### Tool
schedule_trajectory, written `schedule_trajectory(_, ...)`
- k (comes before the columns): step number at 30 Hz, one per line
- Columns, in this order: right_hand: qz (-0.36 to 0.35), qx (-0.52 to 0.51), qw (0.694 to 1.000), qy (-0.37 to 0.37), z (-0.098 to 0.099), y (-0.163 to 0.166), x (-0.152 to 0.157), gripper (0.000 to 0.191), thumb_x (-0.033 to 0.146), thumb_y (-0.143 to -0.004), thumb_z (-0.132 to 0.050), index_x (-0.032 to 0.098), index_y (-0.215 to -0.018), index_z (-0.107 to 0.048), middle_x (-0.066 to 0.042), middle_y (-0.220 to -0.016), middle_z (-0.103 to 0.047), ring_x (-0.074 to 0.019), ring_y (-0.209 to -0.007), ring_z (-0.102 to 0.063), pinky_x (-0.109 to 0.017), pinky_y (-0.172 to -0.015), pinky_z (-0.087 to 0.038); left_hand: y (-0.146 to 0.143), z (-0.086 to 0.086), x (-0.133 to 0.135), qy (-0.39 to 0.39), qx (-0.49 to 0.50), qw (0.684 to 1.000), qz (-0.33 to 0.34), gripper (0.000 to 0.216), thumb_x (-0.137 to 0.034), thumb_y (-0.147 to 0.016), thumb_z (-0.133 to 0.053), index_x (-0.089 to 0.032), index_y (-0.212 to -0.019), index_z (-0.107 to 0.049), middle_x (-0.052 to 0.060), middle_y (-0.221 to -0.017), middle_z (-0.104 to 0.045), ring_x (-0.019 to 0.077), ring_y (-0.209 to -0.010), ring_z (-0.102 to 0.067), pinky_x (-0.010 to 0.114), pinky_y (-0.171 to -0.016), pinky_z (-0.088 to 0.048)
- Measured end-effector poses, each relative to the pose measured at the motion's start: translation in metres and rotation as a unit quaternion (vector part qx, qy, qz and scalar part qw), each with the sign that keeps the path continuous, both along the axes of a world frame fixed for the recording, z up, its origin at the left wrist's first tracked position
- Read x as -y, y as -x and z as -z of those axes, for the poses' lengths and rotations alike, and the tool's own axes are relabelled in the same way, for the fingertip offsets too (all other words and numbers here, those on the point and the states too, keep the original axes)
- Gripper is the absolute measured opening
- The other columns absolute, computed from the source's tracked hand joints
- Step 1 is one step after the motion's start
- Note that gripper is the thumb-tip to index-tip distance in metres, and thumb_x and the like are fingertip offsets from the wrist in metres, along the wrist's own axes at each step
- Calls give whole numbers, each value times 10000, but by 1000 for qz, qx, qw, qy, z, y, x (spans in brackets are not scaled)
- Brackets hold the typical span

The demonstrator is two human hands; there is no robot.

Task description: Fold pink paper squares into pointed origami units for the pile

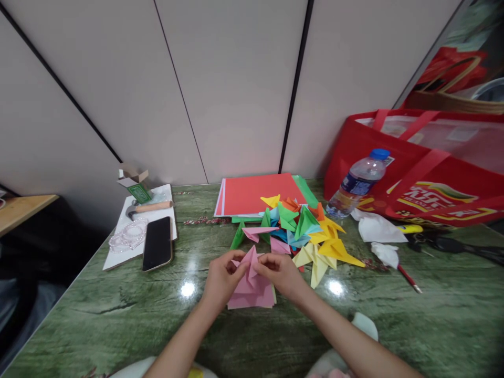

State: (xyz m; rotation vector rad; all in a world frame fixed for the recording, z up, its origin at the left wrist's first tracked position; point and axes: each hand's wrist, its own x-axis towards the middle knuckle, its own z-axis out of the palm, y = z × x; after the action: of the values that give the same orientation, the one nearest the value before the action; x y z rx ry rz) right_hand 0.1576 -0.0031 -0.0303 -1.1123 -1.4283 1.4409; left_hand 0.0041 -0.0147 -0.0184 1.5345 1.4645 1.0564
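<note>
Left hand and right hand both pinching folded pink paper over the paper stack; for a clean fold, probably best to match edges before pressing the crease.

Folded pink paper (sharply pointed).

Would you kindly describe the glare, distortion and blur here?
Head view: glare spots on the table, one beside the left hand, one beside the right hand; head view: wall seams splay outward, likely wide-angle distortion; head view: small print on the bottle looks blurred.
</note>
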Motion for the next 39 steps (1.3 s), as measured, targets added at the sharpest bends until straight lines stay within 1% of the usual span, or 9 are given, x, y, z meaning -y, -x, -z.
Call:
schedule_trajectory(3, 14, 3, 1000, -2, 1, 0, 0, 226, 355, -668, -599, 154, -568, -572, 19, -552, -525, -106, -522, -446, -231, -521, -366, -1, -2, 0, -9, 18, 1000, -17, 185, -262, -653, -652, -155, -804, -647, 12, -689, -640, 97, -490, -506, 191, -453, -372)
schedule_trajectory(6, 9, 16, 1000, -15, 2, -1, -1, 252, 363, -687, -580, 152, -551, -558, 21, -538, -500, -102, -516, -430, -227, -515, -351, -1, -4, 0, -37, 11, 999, -22, 200, -257, -657, -657, -152, -825, -634, 32, -737, -642, 120, -571, -549, 204, -506, -427)
schedule_trajectory(11, -7, 30, 999, -43, 4, -1, -1, 310, 387, -724, -544, 159, -516, -515, 27, -521, -456, -99, -507, -410, -220, -501, -328, 3, -3, 3, -129, -90, 988, -9, 134, -245, -686, -647, -175, -799, -630, -7, -674, -579, 87, -510, -468, 193, -478, -382)
schedule_trajectory(14, -12, 43, 997, -56, 5, -1, -1, 327, 394, -744, -523, 165, -511, -500, 27, -516, -442, -101, -502, -407, -221, -495, -320, 4, -2, 4, -156, -119, 981, -2, 115, -245, -708, -631, -175, -800, -620, -29, -623, -517, 77, -483, -425, 192, -476, -364)
schedule_trajectory(20, -6, 62, 994, -90, 5, -2, -2, 339, 370, -764, -511, 166, -493, -505, 0, -576, -490, -122, -559, -464, -226, -519, -356, 2, -1, 4, -160, -126, 979, 8, 108, -228, -713, -617, -174, -806, -610, -36, -598, -496, 81, -486, -441, 188, -468, -367)
schedule_trajectory(26, -5, 79, 991, -108, 5, -3, -2, 343, 340, -774, -509, 166, -478, -500, -3, -584, -495, -125, -570, -489, -228, -525, -373, 2, 0, 3, -134, -101, 985, 30, 88, -218, -731, -594, -163, -796, -612, 5, -699, -556, 97, -548, -516, 192, -483, -423)
schedule_trajectory(31, -9, 76, 990, -118, 7, -2, -2, 268, 284, -763, -532, 163, -527, -576, -18, -620, -540, -139, -619, -530, -231, -557, -408, 2, 2, 3, -108, -83, 990, 38, 109, -228, -722, -605, -152, -798, -621, 14, -704, -577, 110, -582, -546, 201, -506, -457)
schedule_trajectory(36, -1, 61, 992, -114, 11, -1, 1, 167, 252, -727, -575, 162, -598, -630, -45, -730, -589, -155, -691, -575, -235, -585, -441, 1, 4, 2, -57, -74, 995, 35, 149, -251, -704, -620, -155, -817, -604, 4, -687, -609, 114, -567, -558, 208, -506, -456)
schedule_trajectory(39, 4, 63, 992, -114, 12, 0, 2, 127, 237, -712, -588, 162, -624, -639, -54, -773, -600, -160, -719, -588, -236, -592, -447, 1, 5, 2, -55, -86, 994, 41, 142, -259, -710, -611, -160, -810, -599, 11, -706, -608, 119, -588, -561, 209, -507, -455)
